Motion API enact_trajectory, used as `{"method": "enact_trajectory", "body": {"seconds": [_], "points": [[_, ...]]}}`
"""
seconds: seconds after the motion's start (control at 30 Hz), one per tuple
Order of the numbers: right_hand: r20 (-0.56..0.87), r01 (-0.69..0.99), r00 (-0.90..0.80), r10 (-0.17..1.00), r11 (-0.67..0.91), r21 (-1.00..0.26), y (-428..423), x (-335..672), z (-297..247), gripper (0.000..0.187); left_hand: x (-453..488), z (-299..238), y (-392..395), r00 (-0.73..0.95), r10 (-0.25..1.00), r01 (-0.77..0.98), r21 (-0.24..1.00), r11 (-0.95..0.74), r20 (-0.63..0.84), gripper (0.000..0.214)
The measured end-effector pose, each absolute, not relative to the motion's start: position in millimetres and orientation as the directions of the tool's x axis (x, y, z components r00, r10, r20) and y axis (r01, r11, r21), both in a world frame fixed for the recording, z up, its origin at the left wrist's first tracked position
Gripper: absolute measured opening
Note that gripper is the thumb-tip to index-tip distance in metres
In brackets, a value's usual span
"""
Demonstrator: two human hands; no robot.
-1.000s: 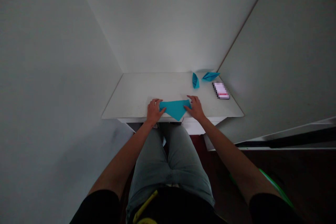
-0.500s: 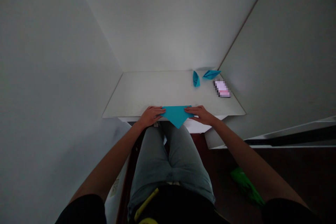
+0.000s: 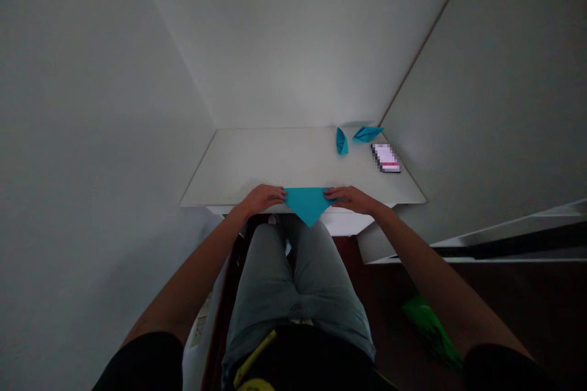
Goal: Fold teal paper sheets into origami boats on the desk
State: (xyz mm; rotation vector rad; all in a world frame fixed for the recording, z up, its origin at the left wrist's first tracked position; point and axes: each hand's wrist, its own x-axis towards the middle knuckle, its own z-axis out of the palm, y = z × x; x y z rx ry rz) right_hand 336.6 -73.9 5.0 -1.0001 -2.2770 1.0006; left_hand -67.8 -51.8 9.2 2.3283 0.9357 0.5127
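Compared with a second earlier, the triangle of teal origami paper has been drawn back to the near edge of the white desk, and the forearms have been swung outward and lowered. Its long edge now lies just inside that edge, and its point hangs past it, above the lap of the grey jeans. The left hand and right hand are laid nearly flat, fingers together, one at each upper corner of the paper; whether the corners are pinched cannot be told. Two small teal paper boats are kept at the far end of the desk, beside a pixelated phone.
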Motion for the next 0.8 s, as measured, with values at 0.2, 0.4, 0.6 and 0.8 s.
{"method": "enact_trajectory", "body": {"seconds": [0.2,0.4,0.6,0.8], "points": [[0.142,0.487,-0.607,0.782,0.507,-0.711,-66.5,329.5,3.9,0.026,-56.4,17.7,-54.9,0.639,0.762,0.589,0.572,-0.571,0.103,0.011],[0.198,0.584,-0.559,0.805,0.551,-0.596,-51.5,329.3,-7.5,0.042,-47.2,15.4,-45.9,0.481,0.875,0.756,0.478,-0.448,0.059,0.046],[0.174,0.642,-0.517,0.838,0.514,-0.569,-43.4,334.0,-17.5,0.047,-47.3,6.7,-34.3,0.397,0.916,0.812,0.488,-0.321,-0.058,0.046],[0.116,0.647,-0.51,0.852,0.469,-0.601,-42.1,334.1,-13.4,0.039,-41.9,11.7,-34.3,0.333,0.938,0.825,0.512,-0.241,-0.095,0.043]]}}
